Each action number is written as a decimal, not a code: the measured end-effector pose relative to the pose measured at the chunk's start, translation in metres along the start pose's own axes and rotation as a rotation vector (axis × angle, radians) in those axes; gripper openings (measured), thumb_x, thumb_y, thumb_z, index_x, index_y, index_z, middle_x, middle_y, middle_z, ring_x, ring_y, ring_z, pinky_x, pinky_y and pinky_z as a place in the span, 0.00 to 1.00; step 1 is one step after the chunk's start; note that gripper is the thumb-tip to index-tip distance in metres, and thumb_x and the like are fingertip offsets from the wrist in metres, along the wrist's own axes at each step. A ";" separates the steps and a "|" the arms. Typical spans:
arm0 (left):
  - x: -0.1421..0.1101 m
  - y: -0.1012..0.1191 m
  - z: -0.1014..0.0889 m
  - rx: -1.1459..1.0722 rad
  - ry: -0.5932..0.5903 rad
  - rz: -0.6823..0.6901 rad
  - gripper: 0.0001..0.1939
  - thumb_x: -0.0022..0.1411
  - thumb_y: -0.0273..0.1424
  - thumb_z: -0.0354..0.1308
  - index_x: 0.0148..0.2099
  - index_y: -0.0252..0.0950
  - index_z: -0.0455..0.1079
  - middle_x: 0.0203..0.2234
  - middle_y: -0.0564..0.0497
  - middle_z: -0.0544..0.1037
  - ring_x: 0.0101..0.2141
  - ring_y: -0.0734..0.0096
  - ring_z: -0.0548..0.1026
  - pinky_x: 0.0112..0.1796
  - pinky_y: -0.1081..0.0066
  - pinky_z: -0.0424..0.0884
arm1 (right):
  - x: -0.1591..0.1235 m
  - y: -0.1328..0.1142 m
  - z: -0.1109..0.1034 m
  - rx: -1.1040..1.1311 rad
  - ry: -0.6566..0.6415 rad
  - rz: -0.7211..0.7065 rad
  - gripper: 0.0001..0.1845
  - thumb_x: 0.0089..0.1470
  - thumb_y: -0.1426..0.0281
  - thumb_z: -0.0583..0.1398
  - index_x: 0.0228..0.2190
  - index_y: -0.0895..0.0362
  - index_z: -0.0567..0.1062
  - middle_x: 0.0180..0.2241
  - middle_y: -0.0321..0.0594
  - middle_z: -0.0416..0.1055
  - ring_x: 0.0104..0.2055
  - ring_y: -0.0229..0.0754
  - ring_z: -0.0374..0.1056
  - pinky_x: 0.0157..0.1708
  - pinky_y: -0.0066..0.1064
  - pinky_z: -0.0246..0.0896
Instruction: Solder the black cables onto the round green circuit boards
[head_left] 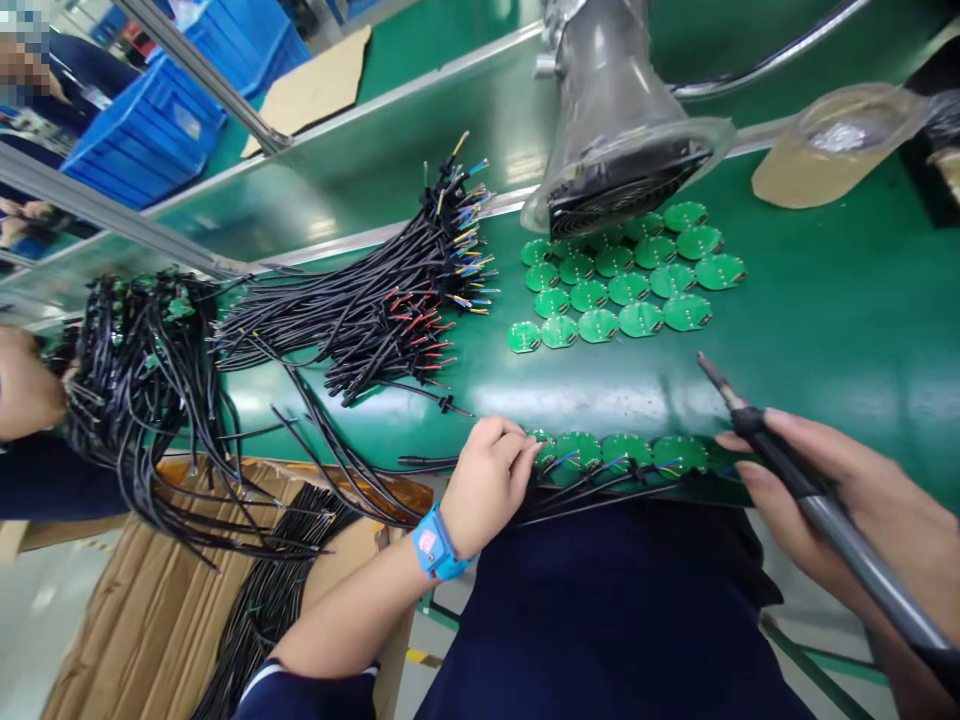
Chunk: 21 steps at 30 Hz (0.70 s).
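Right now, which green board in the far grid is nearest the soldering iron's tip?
The rightmost board in its front row; the others lie farther left or back from the iron tip.

The right grip (874, 490) holds an iron (851, 555). The left grip (487, 480) is at a row of green boards (626, 448). Black wires (352, 285) lie on the surface (817, 300).

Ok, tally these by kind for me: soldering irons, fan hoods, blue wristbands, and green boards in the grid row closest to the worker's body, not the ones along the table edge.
Soldering iron: 1
Fan hood: 1
Blue wristband: 1
Green boards, closest grid row: 5
Total: 8
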<state>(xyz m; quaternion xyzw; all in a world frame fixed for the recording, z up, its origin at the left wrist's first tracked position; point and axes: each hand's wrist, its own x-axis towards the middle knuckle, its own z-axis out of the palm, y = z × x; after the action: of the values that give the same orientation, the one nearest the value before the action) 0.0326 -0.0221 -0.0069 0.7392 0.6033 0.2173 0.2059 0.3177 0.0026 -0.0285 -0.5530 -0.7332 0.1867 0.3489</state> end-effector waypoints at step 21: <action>0.005 -0.012 0.014 -0.125 0.069 0.061 0.04 0.60 0.26 0.54 0.34 0.33 0.70 0.31 0.47 0.72 0.39 0.69 0.70 0.43 0.66 0.69 | 0.037 -0.016 0.042 0.406 -0.470 -0.033 0.04 0.52 0.66 0.57 0.31 0.53 0.67 0.21 0.34 0.70 0.31 0.39 0.70 0.27 0.29 0.62</action>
<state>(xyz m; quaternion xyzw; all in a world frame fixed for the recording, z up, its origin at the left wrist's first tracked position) 0.0316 -0.0160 -0.0246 0.7350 0.5724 0.2864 0.2241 0.2715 0.0373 -0.0350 -0.4016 -0.7503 0.4466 0.2761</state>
